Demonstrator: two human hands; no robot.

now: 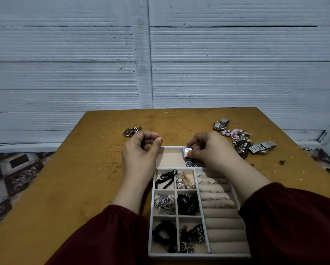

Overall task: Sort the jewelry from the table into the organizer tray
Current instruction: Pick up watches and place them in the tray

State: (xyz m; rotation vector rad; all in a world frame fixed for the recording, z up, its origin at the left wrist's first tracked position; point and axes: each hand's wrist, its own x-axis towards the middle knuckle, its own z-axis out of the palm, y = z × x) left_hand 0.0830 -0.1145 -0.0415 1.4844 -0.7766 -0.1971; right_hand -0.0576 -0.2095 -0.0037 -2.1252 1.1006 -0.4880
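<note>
Left hand (141, 150): held over the far left corner of the tray (151, 226), fingers curled toward the thumb, nothing visible in them.
Right hand (210, 150): over the tray's wide far compartment, thumb and fingertips pinching a small silver watch (187, 151) by its case, with the band hanging into that compartment.
Tray: on the table (84, 178), with its small compartments filled and rings in the padded rolls.
Unsorted: bead pile (238, 140) at far right, chain (132, 131) at far left.
Markings: watch face too small to read.
</note>
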